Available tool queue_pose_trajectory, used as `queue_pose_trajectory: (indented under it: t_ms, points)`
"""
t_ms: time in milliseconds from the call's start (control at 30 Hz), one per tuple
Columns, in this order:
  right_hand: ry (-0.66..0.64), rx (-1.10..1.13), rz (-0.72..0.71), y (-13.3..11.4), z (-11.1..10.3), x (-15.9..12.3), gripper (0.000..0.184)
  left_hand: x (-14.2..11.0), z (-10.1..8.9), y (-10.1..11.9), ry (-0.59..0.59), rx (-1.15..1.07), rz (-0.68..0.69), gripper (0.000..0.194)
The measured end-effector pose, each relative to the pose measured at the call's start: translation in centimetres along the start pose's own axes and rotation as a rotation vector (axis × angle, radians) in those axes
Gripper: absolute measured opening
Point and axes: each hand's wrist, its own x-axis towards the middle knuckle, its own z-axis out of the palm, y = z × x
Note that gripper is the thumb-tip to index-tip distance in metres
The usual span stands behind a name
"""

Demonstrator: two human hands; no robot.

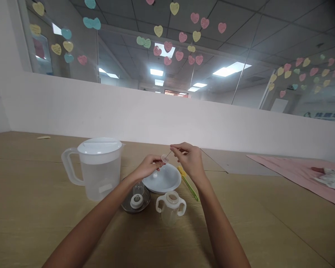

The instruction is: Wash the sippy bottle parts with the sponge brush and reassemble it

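My left hand pinches a small round translucent piece above the white bowl. A thin stick runs from that piece up to my right hand, whose fingertips are closed on it. Whether the stick's tip carries bristles is too small to tell. A small white part lies in the bowl. In front stands a two-handled baby bottle, upright with its top off. Beside it, a metal tray holds a white bottle collar and a clear cover, partly behind my left forearm.
A large lidded plastic pitcher stands at left. A yellow and green bottle brush lies right of the bowl, partly behind my right hand. Farther right are a pink cloth and a patterned item. A white wall borders the table's back.
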Motion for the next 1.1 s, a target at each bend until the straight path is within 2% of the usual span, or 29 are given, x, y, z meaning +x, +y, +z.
queue_pose_trajectory:
  t_ms: [233,400,533,633,800,1000,1100]
  points:
    - [-0.023,-0.039,0.016,0.3,0.3,0.2,0.014,0.0,0.3,0.7,0.036,0.041,0.017,0.026]
    - [-0.079,-0.170,-0.052,-0.4,1.0,-0.3,0.011,0.2,0.2,0.9,0.026,0.038,0.045,0.022]
    - [-0.115,-0.321,-0.059,-0.1,1.6,-0.4,0.011,0.4,-0.1,0.8,0.068,0.043,0.054,0.025]
    - [-0.134,-0.329,-0.058,0.0,1.5,-0.3,0.011,0.4,-0.2,0.7,0.082,0.076,0.055,0.025]
    - [-0.073,-0.269,-0.101,0.0,0.8,0.0,0.022,0.2,-0.1,1.0,0.059,0.059,0.052,0.025]
    - [-0.052,-0.391,-0.150,1.0,1.8,-0.4,0.023,-0.1,0.3,1.6,0.042,0.015,0.064,0.030]
    - [-0.020,-0.461,-0.171,1.1,2.1,-0.5,0.023,0.0,0.5,1.5,0.077,0.009,0.081,0.027]
